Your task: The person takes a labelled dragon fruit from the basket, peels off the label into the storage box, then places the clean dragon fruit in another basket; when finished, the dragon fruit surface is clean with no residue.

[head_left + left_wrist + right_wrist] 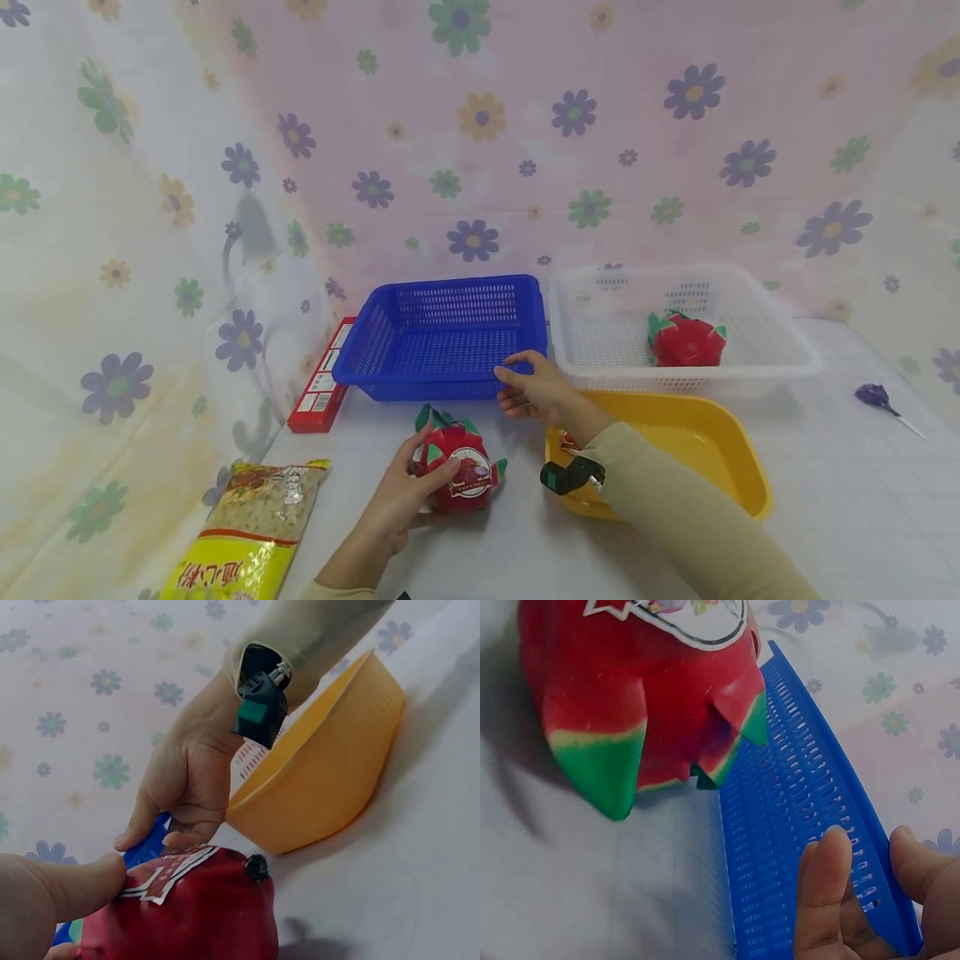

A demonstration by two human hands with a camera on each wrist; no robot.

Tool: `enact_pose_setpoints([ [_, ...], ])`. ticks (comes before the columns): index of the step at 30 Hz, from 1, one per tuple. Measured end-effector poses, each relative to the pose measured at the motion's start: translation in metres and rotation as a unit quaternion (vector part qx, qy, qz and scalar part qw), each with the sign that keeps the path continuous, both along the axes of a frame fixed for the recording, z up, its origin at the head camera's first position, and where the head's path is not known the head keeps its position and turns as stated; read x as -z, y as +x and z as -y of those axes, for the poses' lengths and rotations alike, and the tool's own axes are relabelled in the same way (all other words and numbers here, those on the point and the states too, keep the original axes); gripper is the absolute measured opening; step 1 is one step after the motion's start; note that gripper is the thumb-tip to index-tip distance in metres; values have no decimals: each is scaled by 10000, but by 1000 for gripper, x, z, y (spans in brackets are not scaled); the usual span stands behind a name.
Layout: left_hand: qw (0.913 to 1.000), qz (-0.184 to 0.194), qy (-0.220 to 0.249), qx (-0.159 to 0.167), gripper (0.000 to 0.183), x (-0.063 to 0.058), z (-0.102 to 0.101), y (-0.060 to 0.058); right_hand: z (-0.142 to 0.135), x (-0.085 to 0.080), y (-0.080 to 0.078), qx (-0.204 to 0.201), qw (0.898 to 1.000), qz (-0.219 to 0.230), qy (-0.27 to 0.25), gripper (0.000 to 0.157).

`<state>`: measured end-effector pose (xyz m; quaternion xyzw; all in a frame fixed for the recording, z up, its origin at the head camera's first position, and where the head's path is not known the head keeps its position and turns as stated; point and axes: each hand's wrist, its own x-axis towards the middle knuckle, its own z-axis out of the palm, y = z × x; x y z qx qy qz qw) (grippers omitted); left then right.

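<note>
My left hand [405, 492] holds a red toy dragon fruit [457, 477] with green tips and a round white label, low over the white table. In the left wrist view its thumb [82, 885] lies along the fruit's [187, 915] side, by the label. My right hand [540, 390] grips the front right corner of a blue perforated basket [442, 387]. In the right wrist view the rim of the basket [817, 750] runs between its thumb [919, 862] and fingers [825, 892]. The held fruit [630, 690] is just in front of the basket.
A white basket [750, 379] with another red dragon fruit [686, 340] stands right of the blue one. In front is a yellow tray [738, 450], partly under my right forearm. At left are a red box [318, 392] and a pasta bag [255, 525]; a purple wrapped lollipop [881, 398] lies far right.
</note>
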<state>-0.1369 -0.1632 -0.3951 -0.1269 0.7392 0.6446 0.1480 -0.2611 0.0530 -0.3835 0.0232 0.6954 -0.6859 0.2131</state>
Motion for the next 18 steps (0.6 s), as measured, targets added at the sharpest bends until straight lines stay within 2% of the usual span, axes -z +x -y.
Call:
enact_pose_setpoints([
  [3, 9999, 3, 77, 146, 90, 0, -1, 0, 0, 0, 0, -19, 10000, -49, 11, 48],
  [14, 9989, -197, 195, 372, 88, 2, -10, 0, 0, -1, 1, -59, 9998, -145, -76, 51],
  [18, 9984, -333, 83, 454, 87, 4, -13, -1, -5, -2, 4, -255, 9996, -97, 123, 55],
])
